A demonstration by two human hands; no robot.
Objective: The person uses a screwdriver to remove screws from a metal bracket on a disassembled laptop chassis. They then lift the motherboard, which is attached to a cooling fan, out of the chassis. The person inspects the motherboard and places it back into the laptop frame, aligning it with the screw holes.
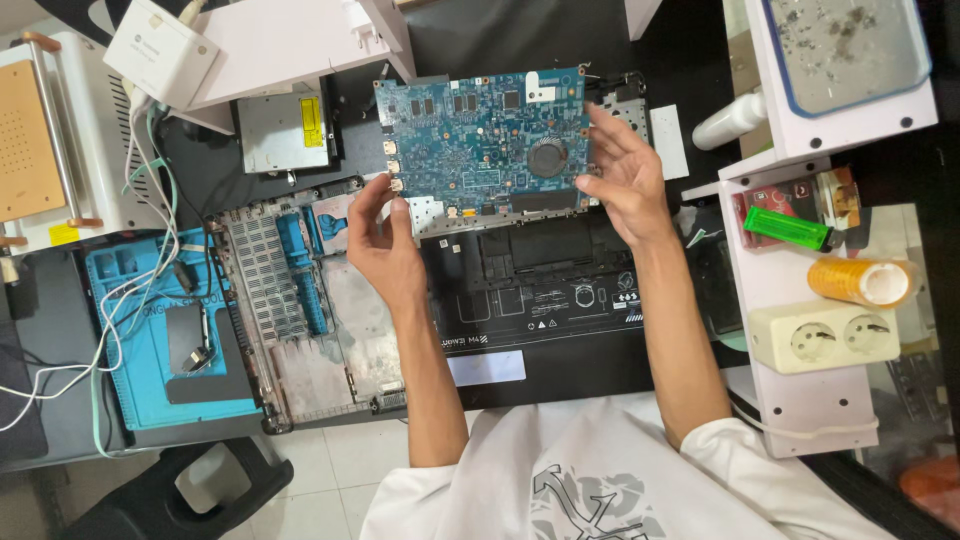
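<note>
Here I hold the blue circuit board by its two short ends, left hand pinching its near-left corner, right hand gripping its right edge, long axis running left-right above the open laptop base.

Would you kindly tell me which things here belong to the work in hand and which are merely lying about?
In hand: blue circuit board, held by left hand and right hand; open laptop case; black battery.
Lying about: tape roll, socket strip, green lighter, blue mat.
</note>
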